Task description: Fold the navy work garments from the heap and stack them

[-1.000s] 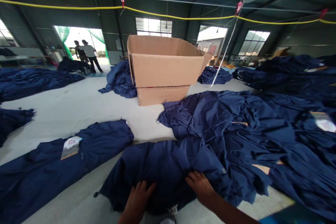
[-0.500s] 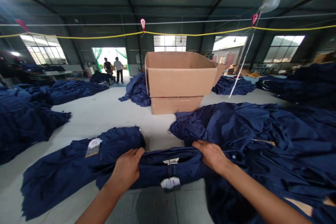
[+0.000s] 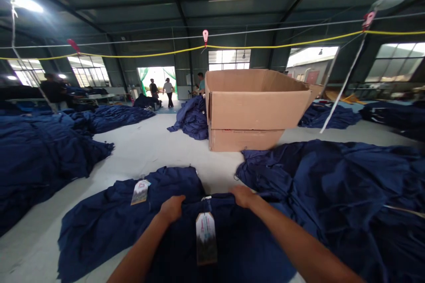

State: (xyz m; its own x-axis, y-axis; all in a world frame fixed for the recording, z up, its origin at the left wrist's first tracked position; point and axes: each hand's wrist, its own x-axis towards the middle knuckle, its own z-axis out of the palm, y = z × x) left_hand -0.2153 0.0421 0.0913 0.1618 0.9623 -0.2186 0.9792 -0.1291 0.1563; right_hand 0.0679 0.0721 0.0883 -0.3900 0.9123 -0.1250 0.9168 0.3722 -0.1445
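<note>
A navy garment [image 3: 239,239], its kind not certain, is stretched between my hands by its top edge, with the lower part spread toward me. My left hand [image 3: 171,208] is closed around the left end of that edge, and my right hand [image 3: 243,196] grips the right end. Between them a printed hang tag [image 3: 206,239] lies on the cloth below a small white label [image 3: 206,198]. Left of my left hand, a second navy garment [image 3: 109,216] lies flat on the table, carrying its own hang tag [image 3: 140,191].
A large open cardboard box [image 3: 255,110] stands on the pale table [image 3: 139,146] ahead. Navy cloth heaps [image 3: 348,185] cover the right, and another pile [image 3: 40,159] lies at left. A yellow cord [image 3: 159,54] with red clips runs overhead. People [image 3: 168,90] are near the far doorway.
The garment has gone from a bunched, gaping waist to a flatter spread, its hang tag now lying full length. My view has turned left, so the box appears farther right.
</note>
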